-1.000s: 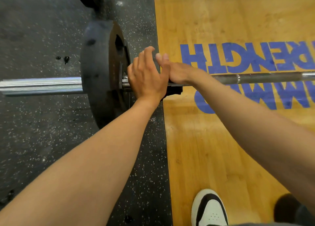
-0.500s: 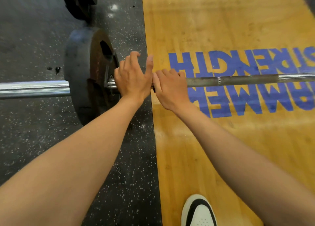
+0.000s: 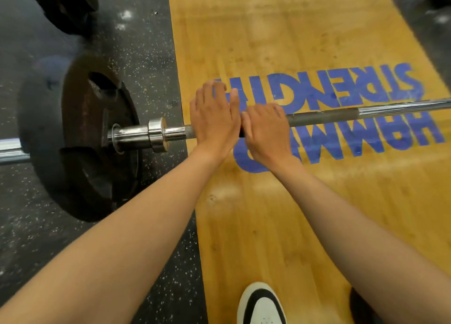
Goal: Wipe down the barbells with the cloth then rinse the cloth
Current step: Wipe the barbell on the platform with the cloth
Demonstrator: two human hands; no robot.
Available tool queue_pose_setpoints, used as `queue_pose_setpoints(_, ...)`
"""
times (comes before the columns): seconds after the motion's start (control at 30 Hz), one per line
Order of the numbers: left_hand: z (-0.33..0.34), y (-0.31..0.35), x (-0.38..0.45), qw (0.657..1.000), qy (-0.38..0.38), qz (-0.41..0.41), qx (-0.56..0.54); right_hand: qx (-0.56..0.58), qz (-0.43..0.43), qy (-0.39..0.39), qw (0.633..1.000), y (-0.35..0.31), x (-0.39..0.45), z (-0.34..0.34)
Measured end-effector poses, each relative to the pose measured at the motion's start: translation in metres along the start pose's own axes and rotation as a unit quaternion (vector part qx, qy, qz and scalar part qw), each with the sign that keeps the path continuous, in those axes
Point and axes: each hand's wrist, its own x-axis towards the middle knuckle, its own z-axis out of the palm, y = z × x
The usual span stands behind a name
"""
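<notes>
The barbell point(image 3: 322, 117) lies across the scene from left to right, its grey knurled shaft over a wooden platform point(image 3: 268, 213) and its shiny collar and sleeve over the black speckled rubber floor point(image 3: 151, 42) on the left. A dark cloth point(image 3: 242, 134) shows only as a thin black sliver between the two hands, wrapped at the shaft; most of it is hidden.

The left hand point(image 3: 214, 121) rests on top of the bar just right of the collar, its fingers fairly straight and held close together, pointing away toward the far side. The right hand point(image 3: 267, 130) sits touching it on the right, fingers curled down over the shaft and the cloth; how much of the cloth each hand holds cannot be told.

A large black weight plate point(image 3: 73, 138) stands upright on the sleeve at the left, resting on the rubber floor, with the chrome sleeve end sticking out beyond its left face. Blue lettering point(image 3: 341, 118) is printed on the platform under and around the bar, reading upside down from here. At the near edge a white and black shoe point(image 3: 262, 304) stands on the wood. More dark plates point(image 3: 66, 3) lie at the far left corner
</notes>
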Motion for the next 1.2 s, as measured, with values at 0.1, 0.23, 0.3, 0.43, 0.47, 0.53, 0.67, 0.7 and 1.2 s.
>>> queue_pose_setpoints(0.1,0.014,-0.005,0.001,0.994,-0.056,0.020,0.089,-0.024,0.122,0.005,0.992,0.045,0.000,-0.016)
queue_pose_setpoints(0.23,0.021,0.000,0.001,0.993,-0.046,0.008,0.110,-0.025,0.177,0.015,0.984,0.014,0.011,-0.009)
queue_pose_setpoints(0.3,0.020,-0.004,0.002,0.992,-0.050,0.002,0.115,-0.023,0.105,0.007,0.994,-0.003,0.010,-0.001)
queue_pose_setpoints(0.43,0.020,-0.008,0.011,0.990,-0.082,-0.019,0.115,-0.063,-0.005,-0.015,0.998,0.059,0.006,-0.011)
queue_pose_setpoints(0.47,0.020,-0.007,0.013,0.989,-0.091,-0.026,0.113,-0.059,0.039,-0.025,0.997,0.078,0.006,-0.016)
queue_pose_setpoints(0.53,0.022,-0.003,0.017,0.988,-0.102,-0.028,0.109,-0.047,0.165,0.004,0.985,0.086,0.014,-0.021)
queue_pose_setpoints(0.67,0.021,-0.001,0.022,0.984,-0.124,-0.018,0.124,0.039,0.149,-0.001,0.988,-0.002,0.029,-0.007)
queue_pose_setpoints(0.7,0.021,-0.002,0.023,0.982,-0.136,-0.013,0.134,0.072,0.120,-0.009,0.990,-0.020,0.024,-0.002)
queue_pose_setpoints(1.2,0.014,0.001,0.007,0.979,-0.159,-0.029,0.123,0.064,0.065,-0.033,0.995,-0.008,-0.002,-0.009)
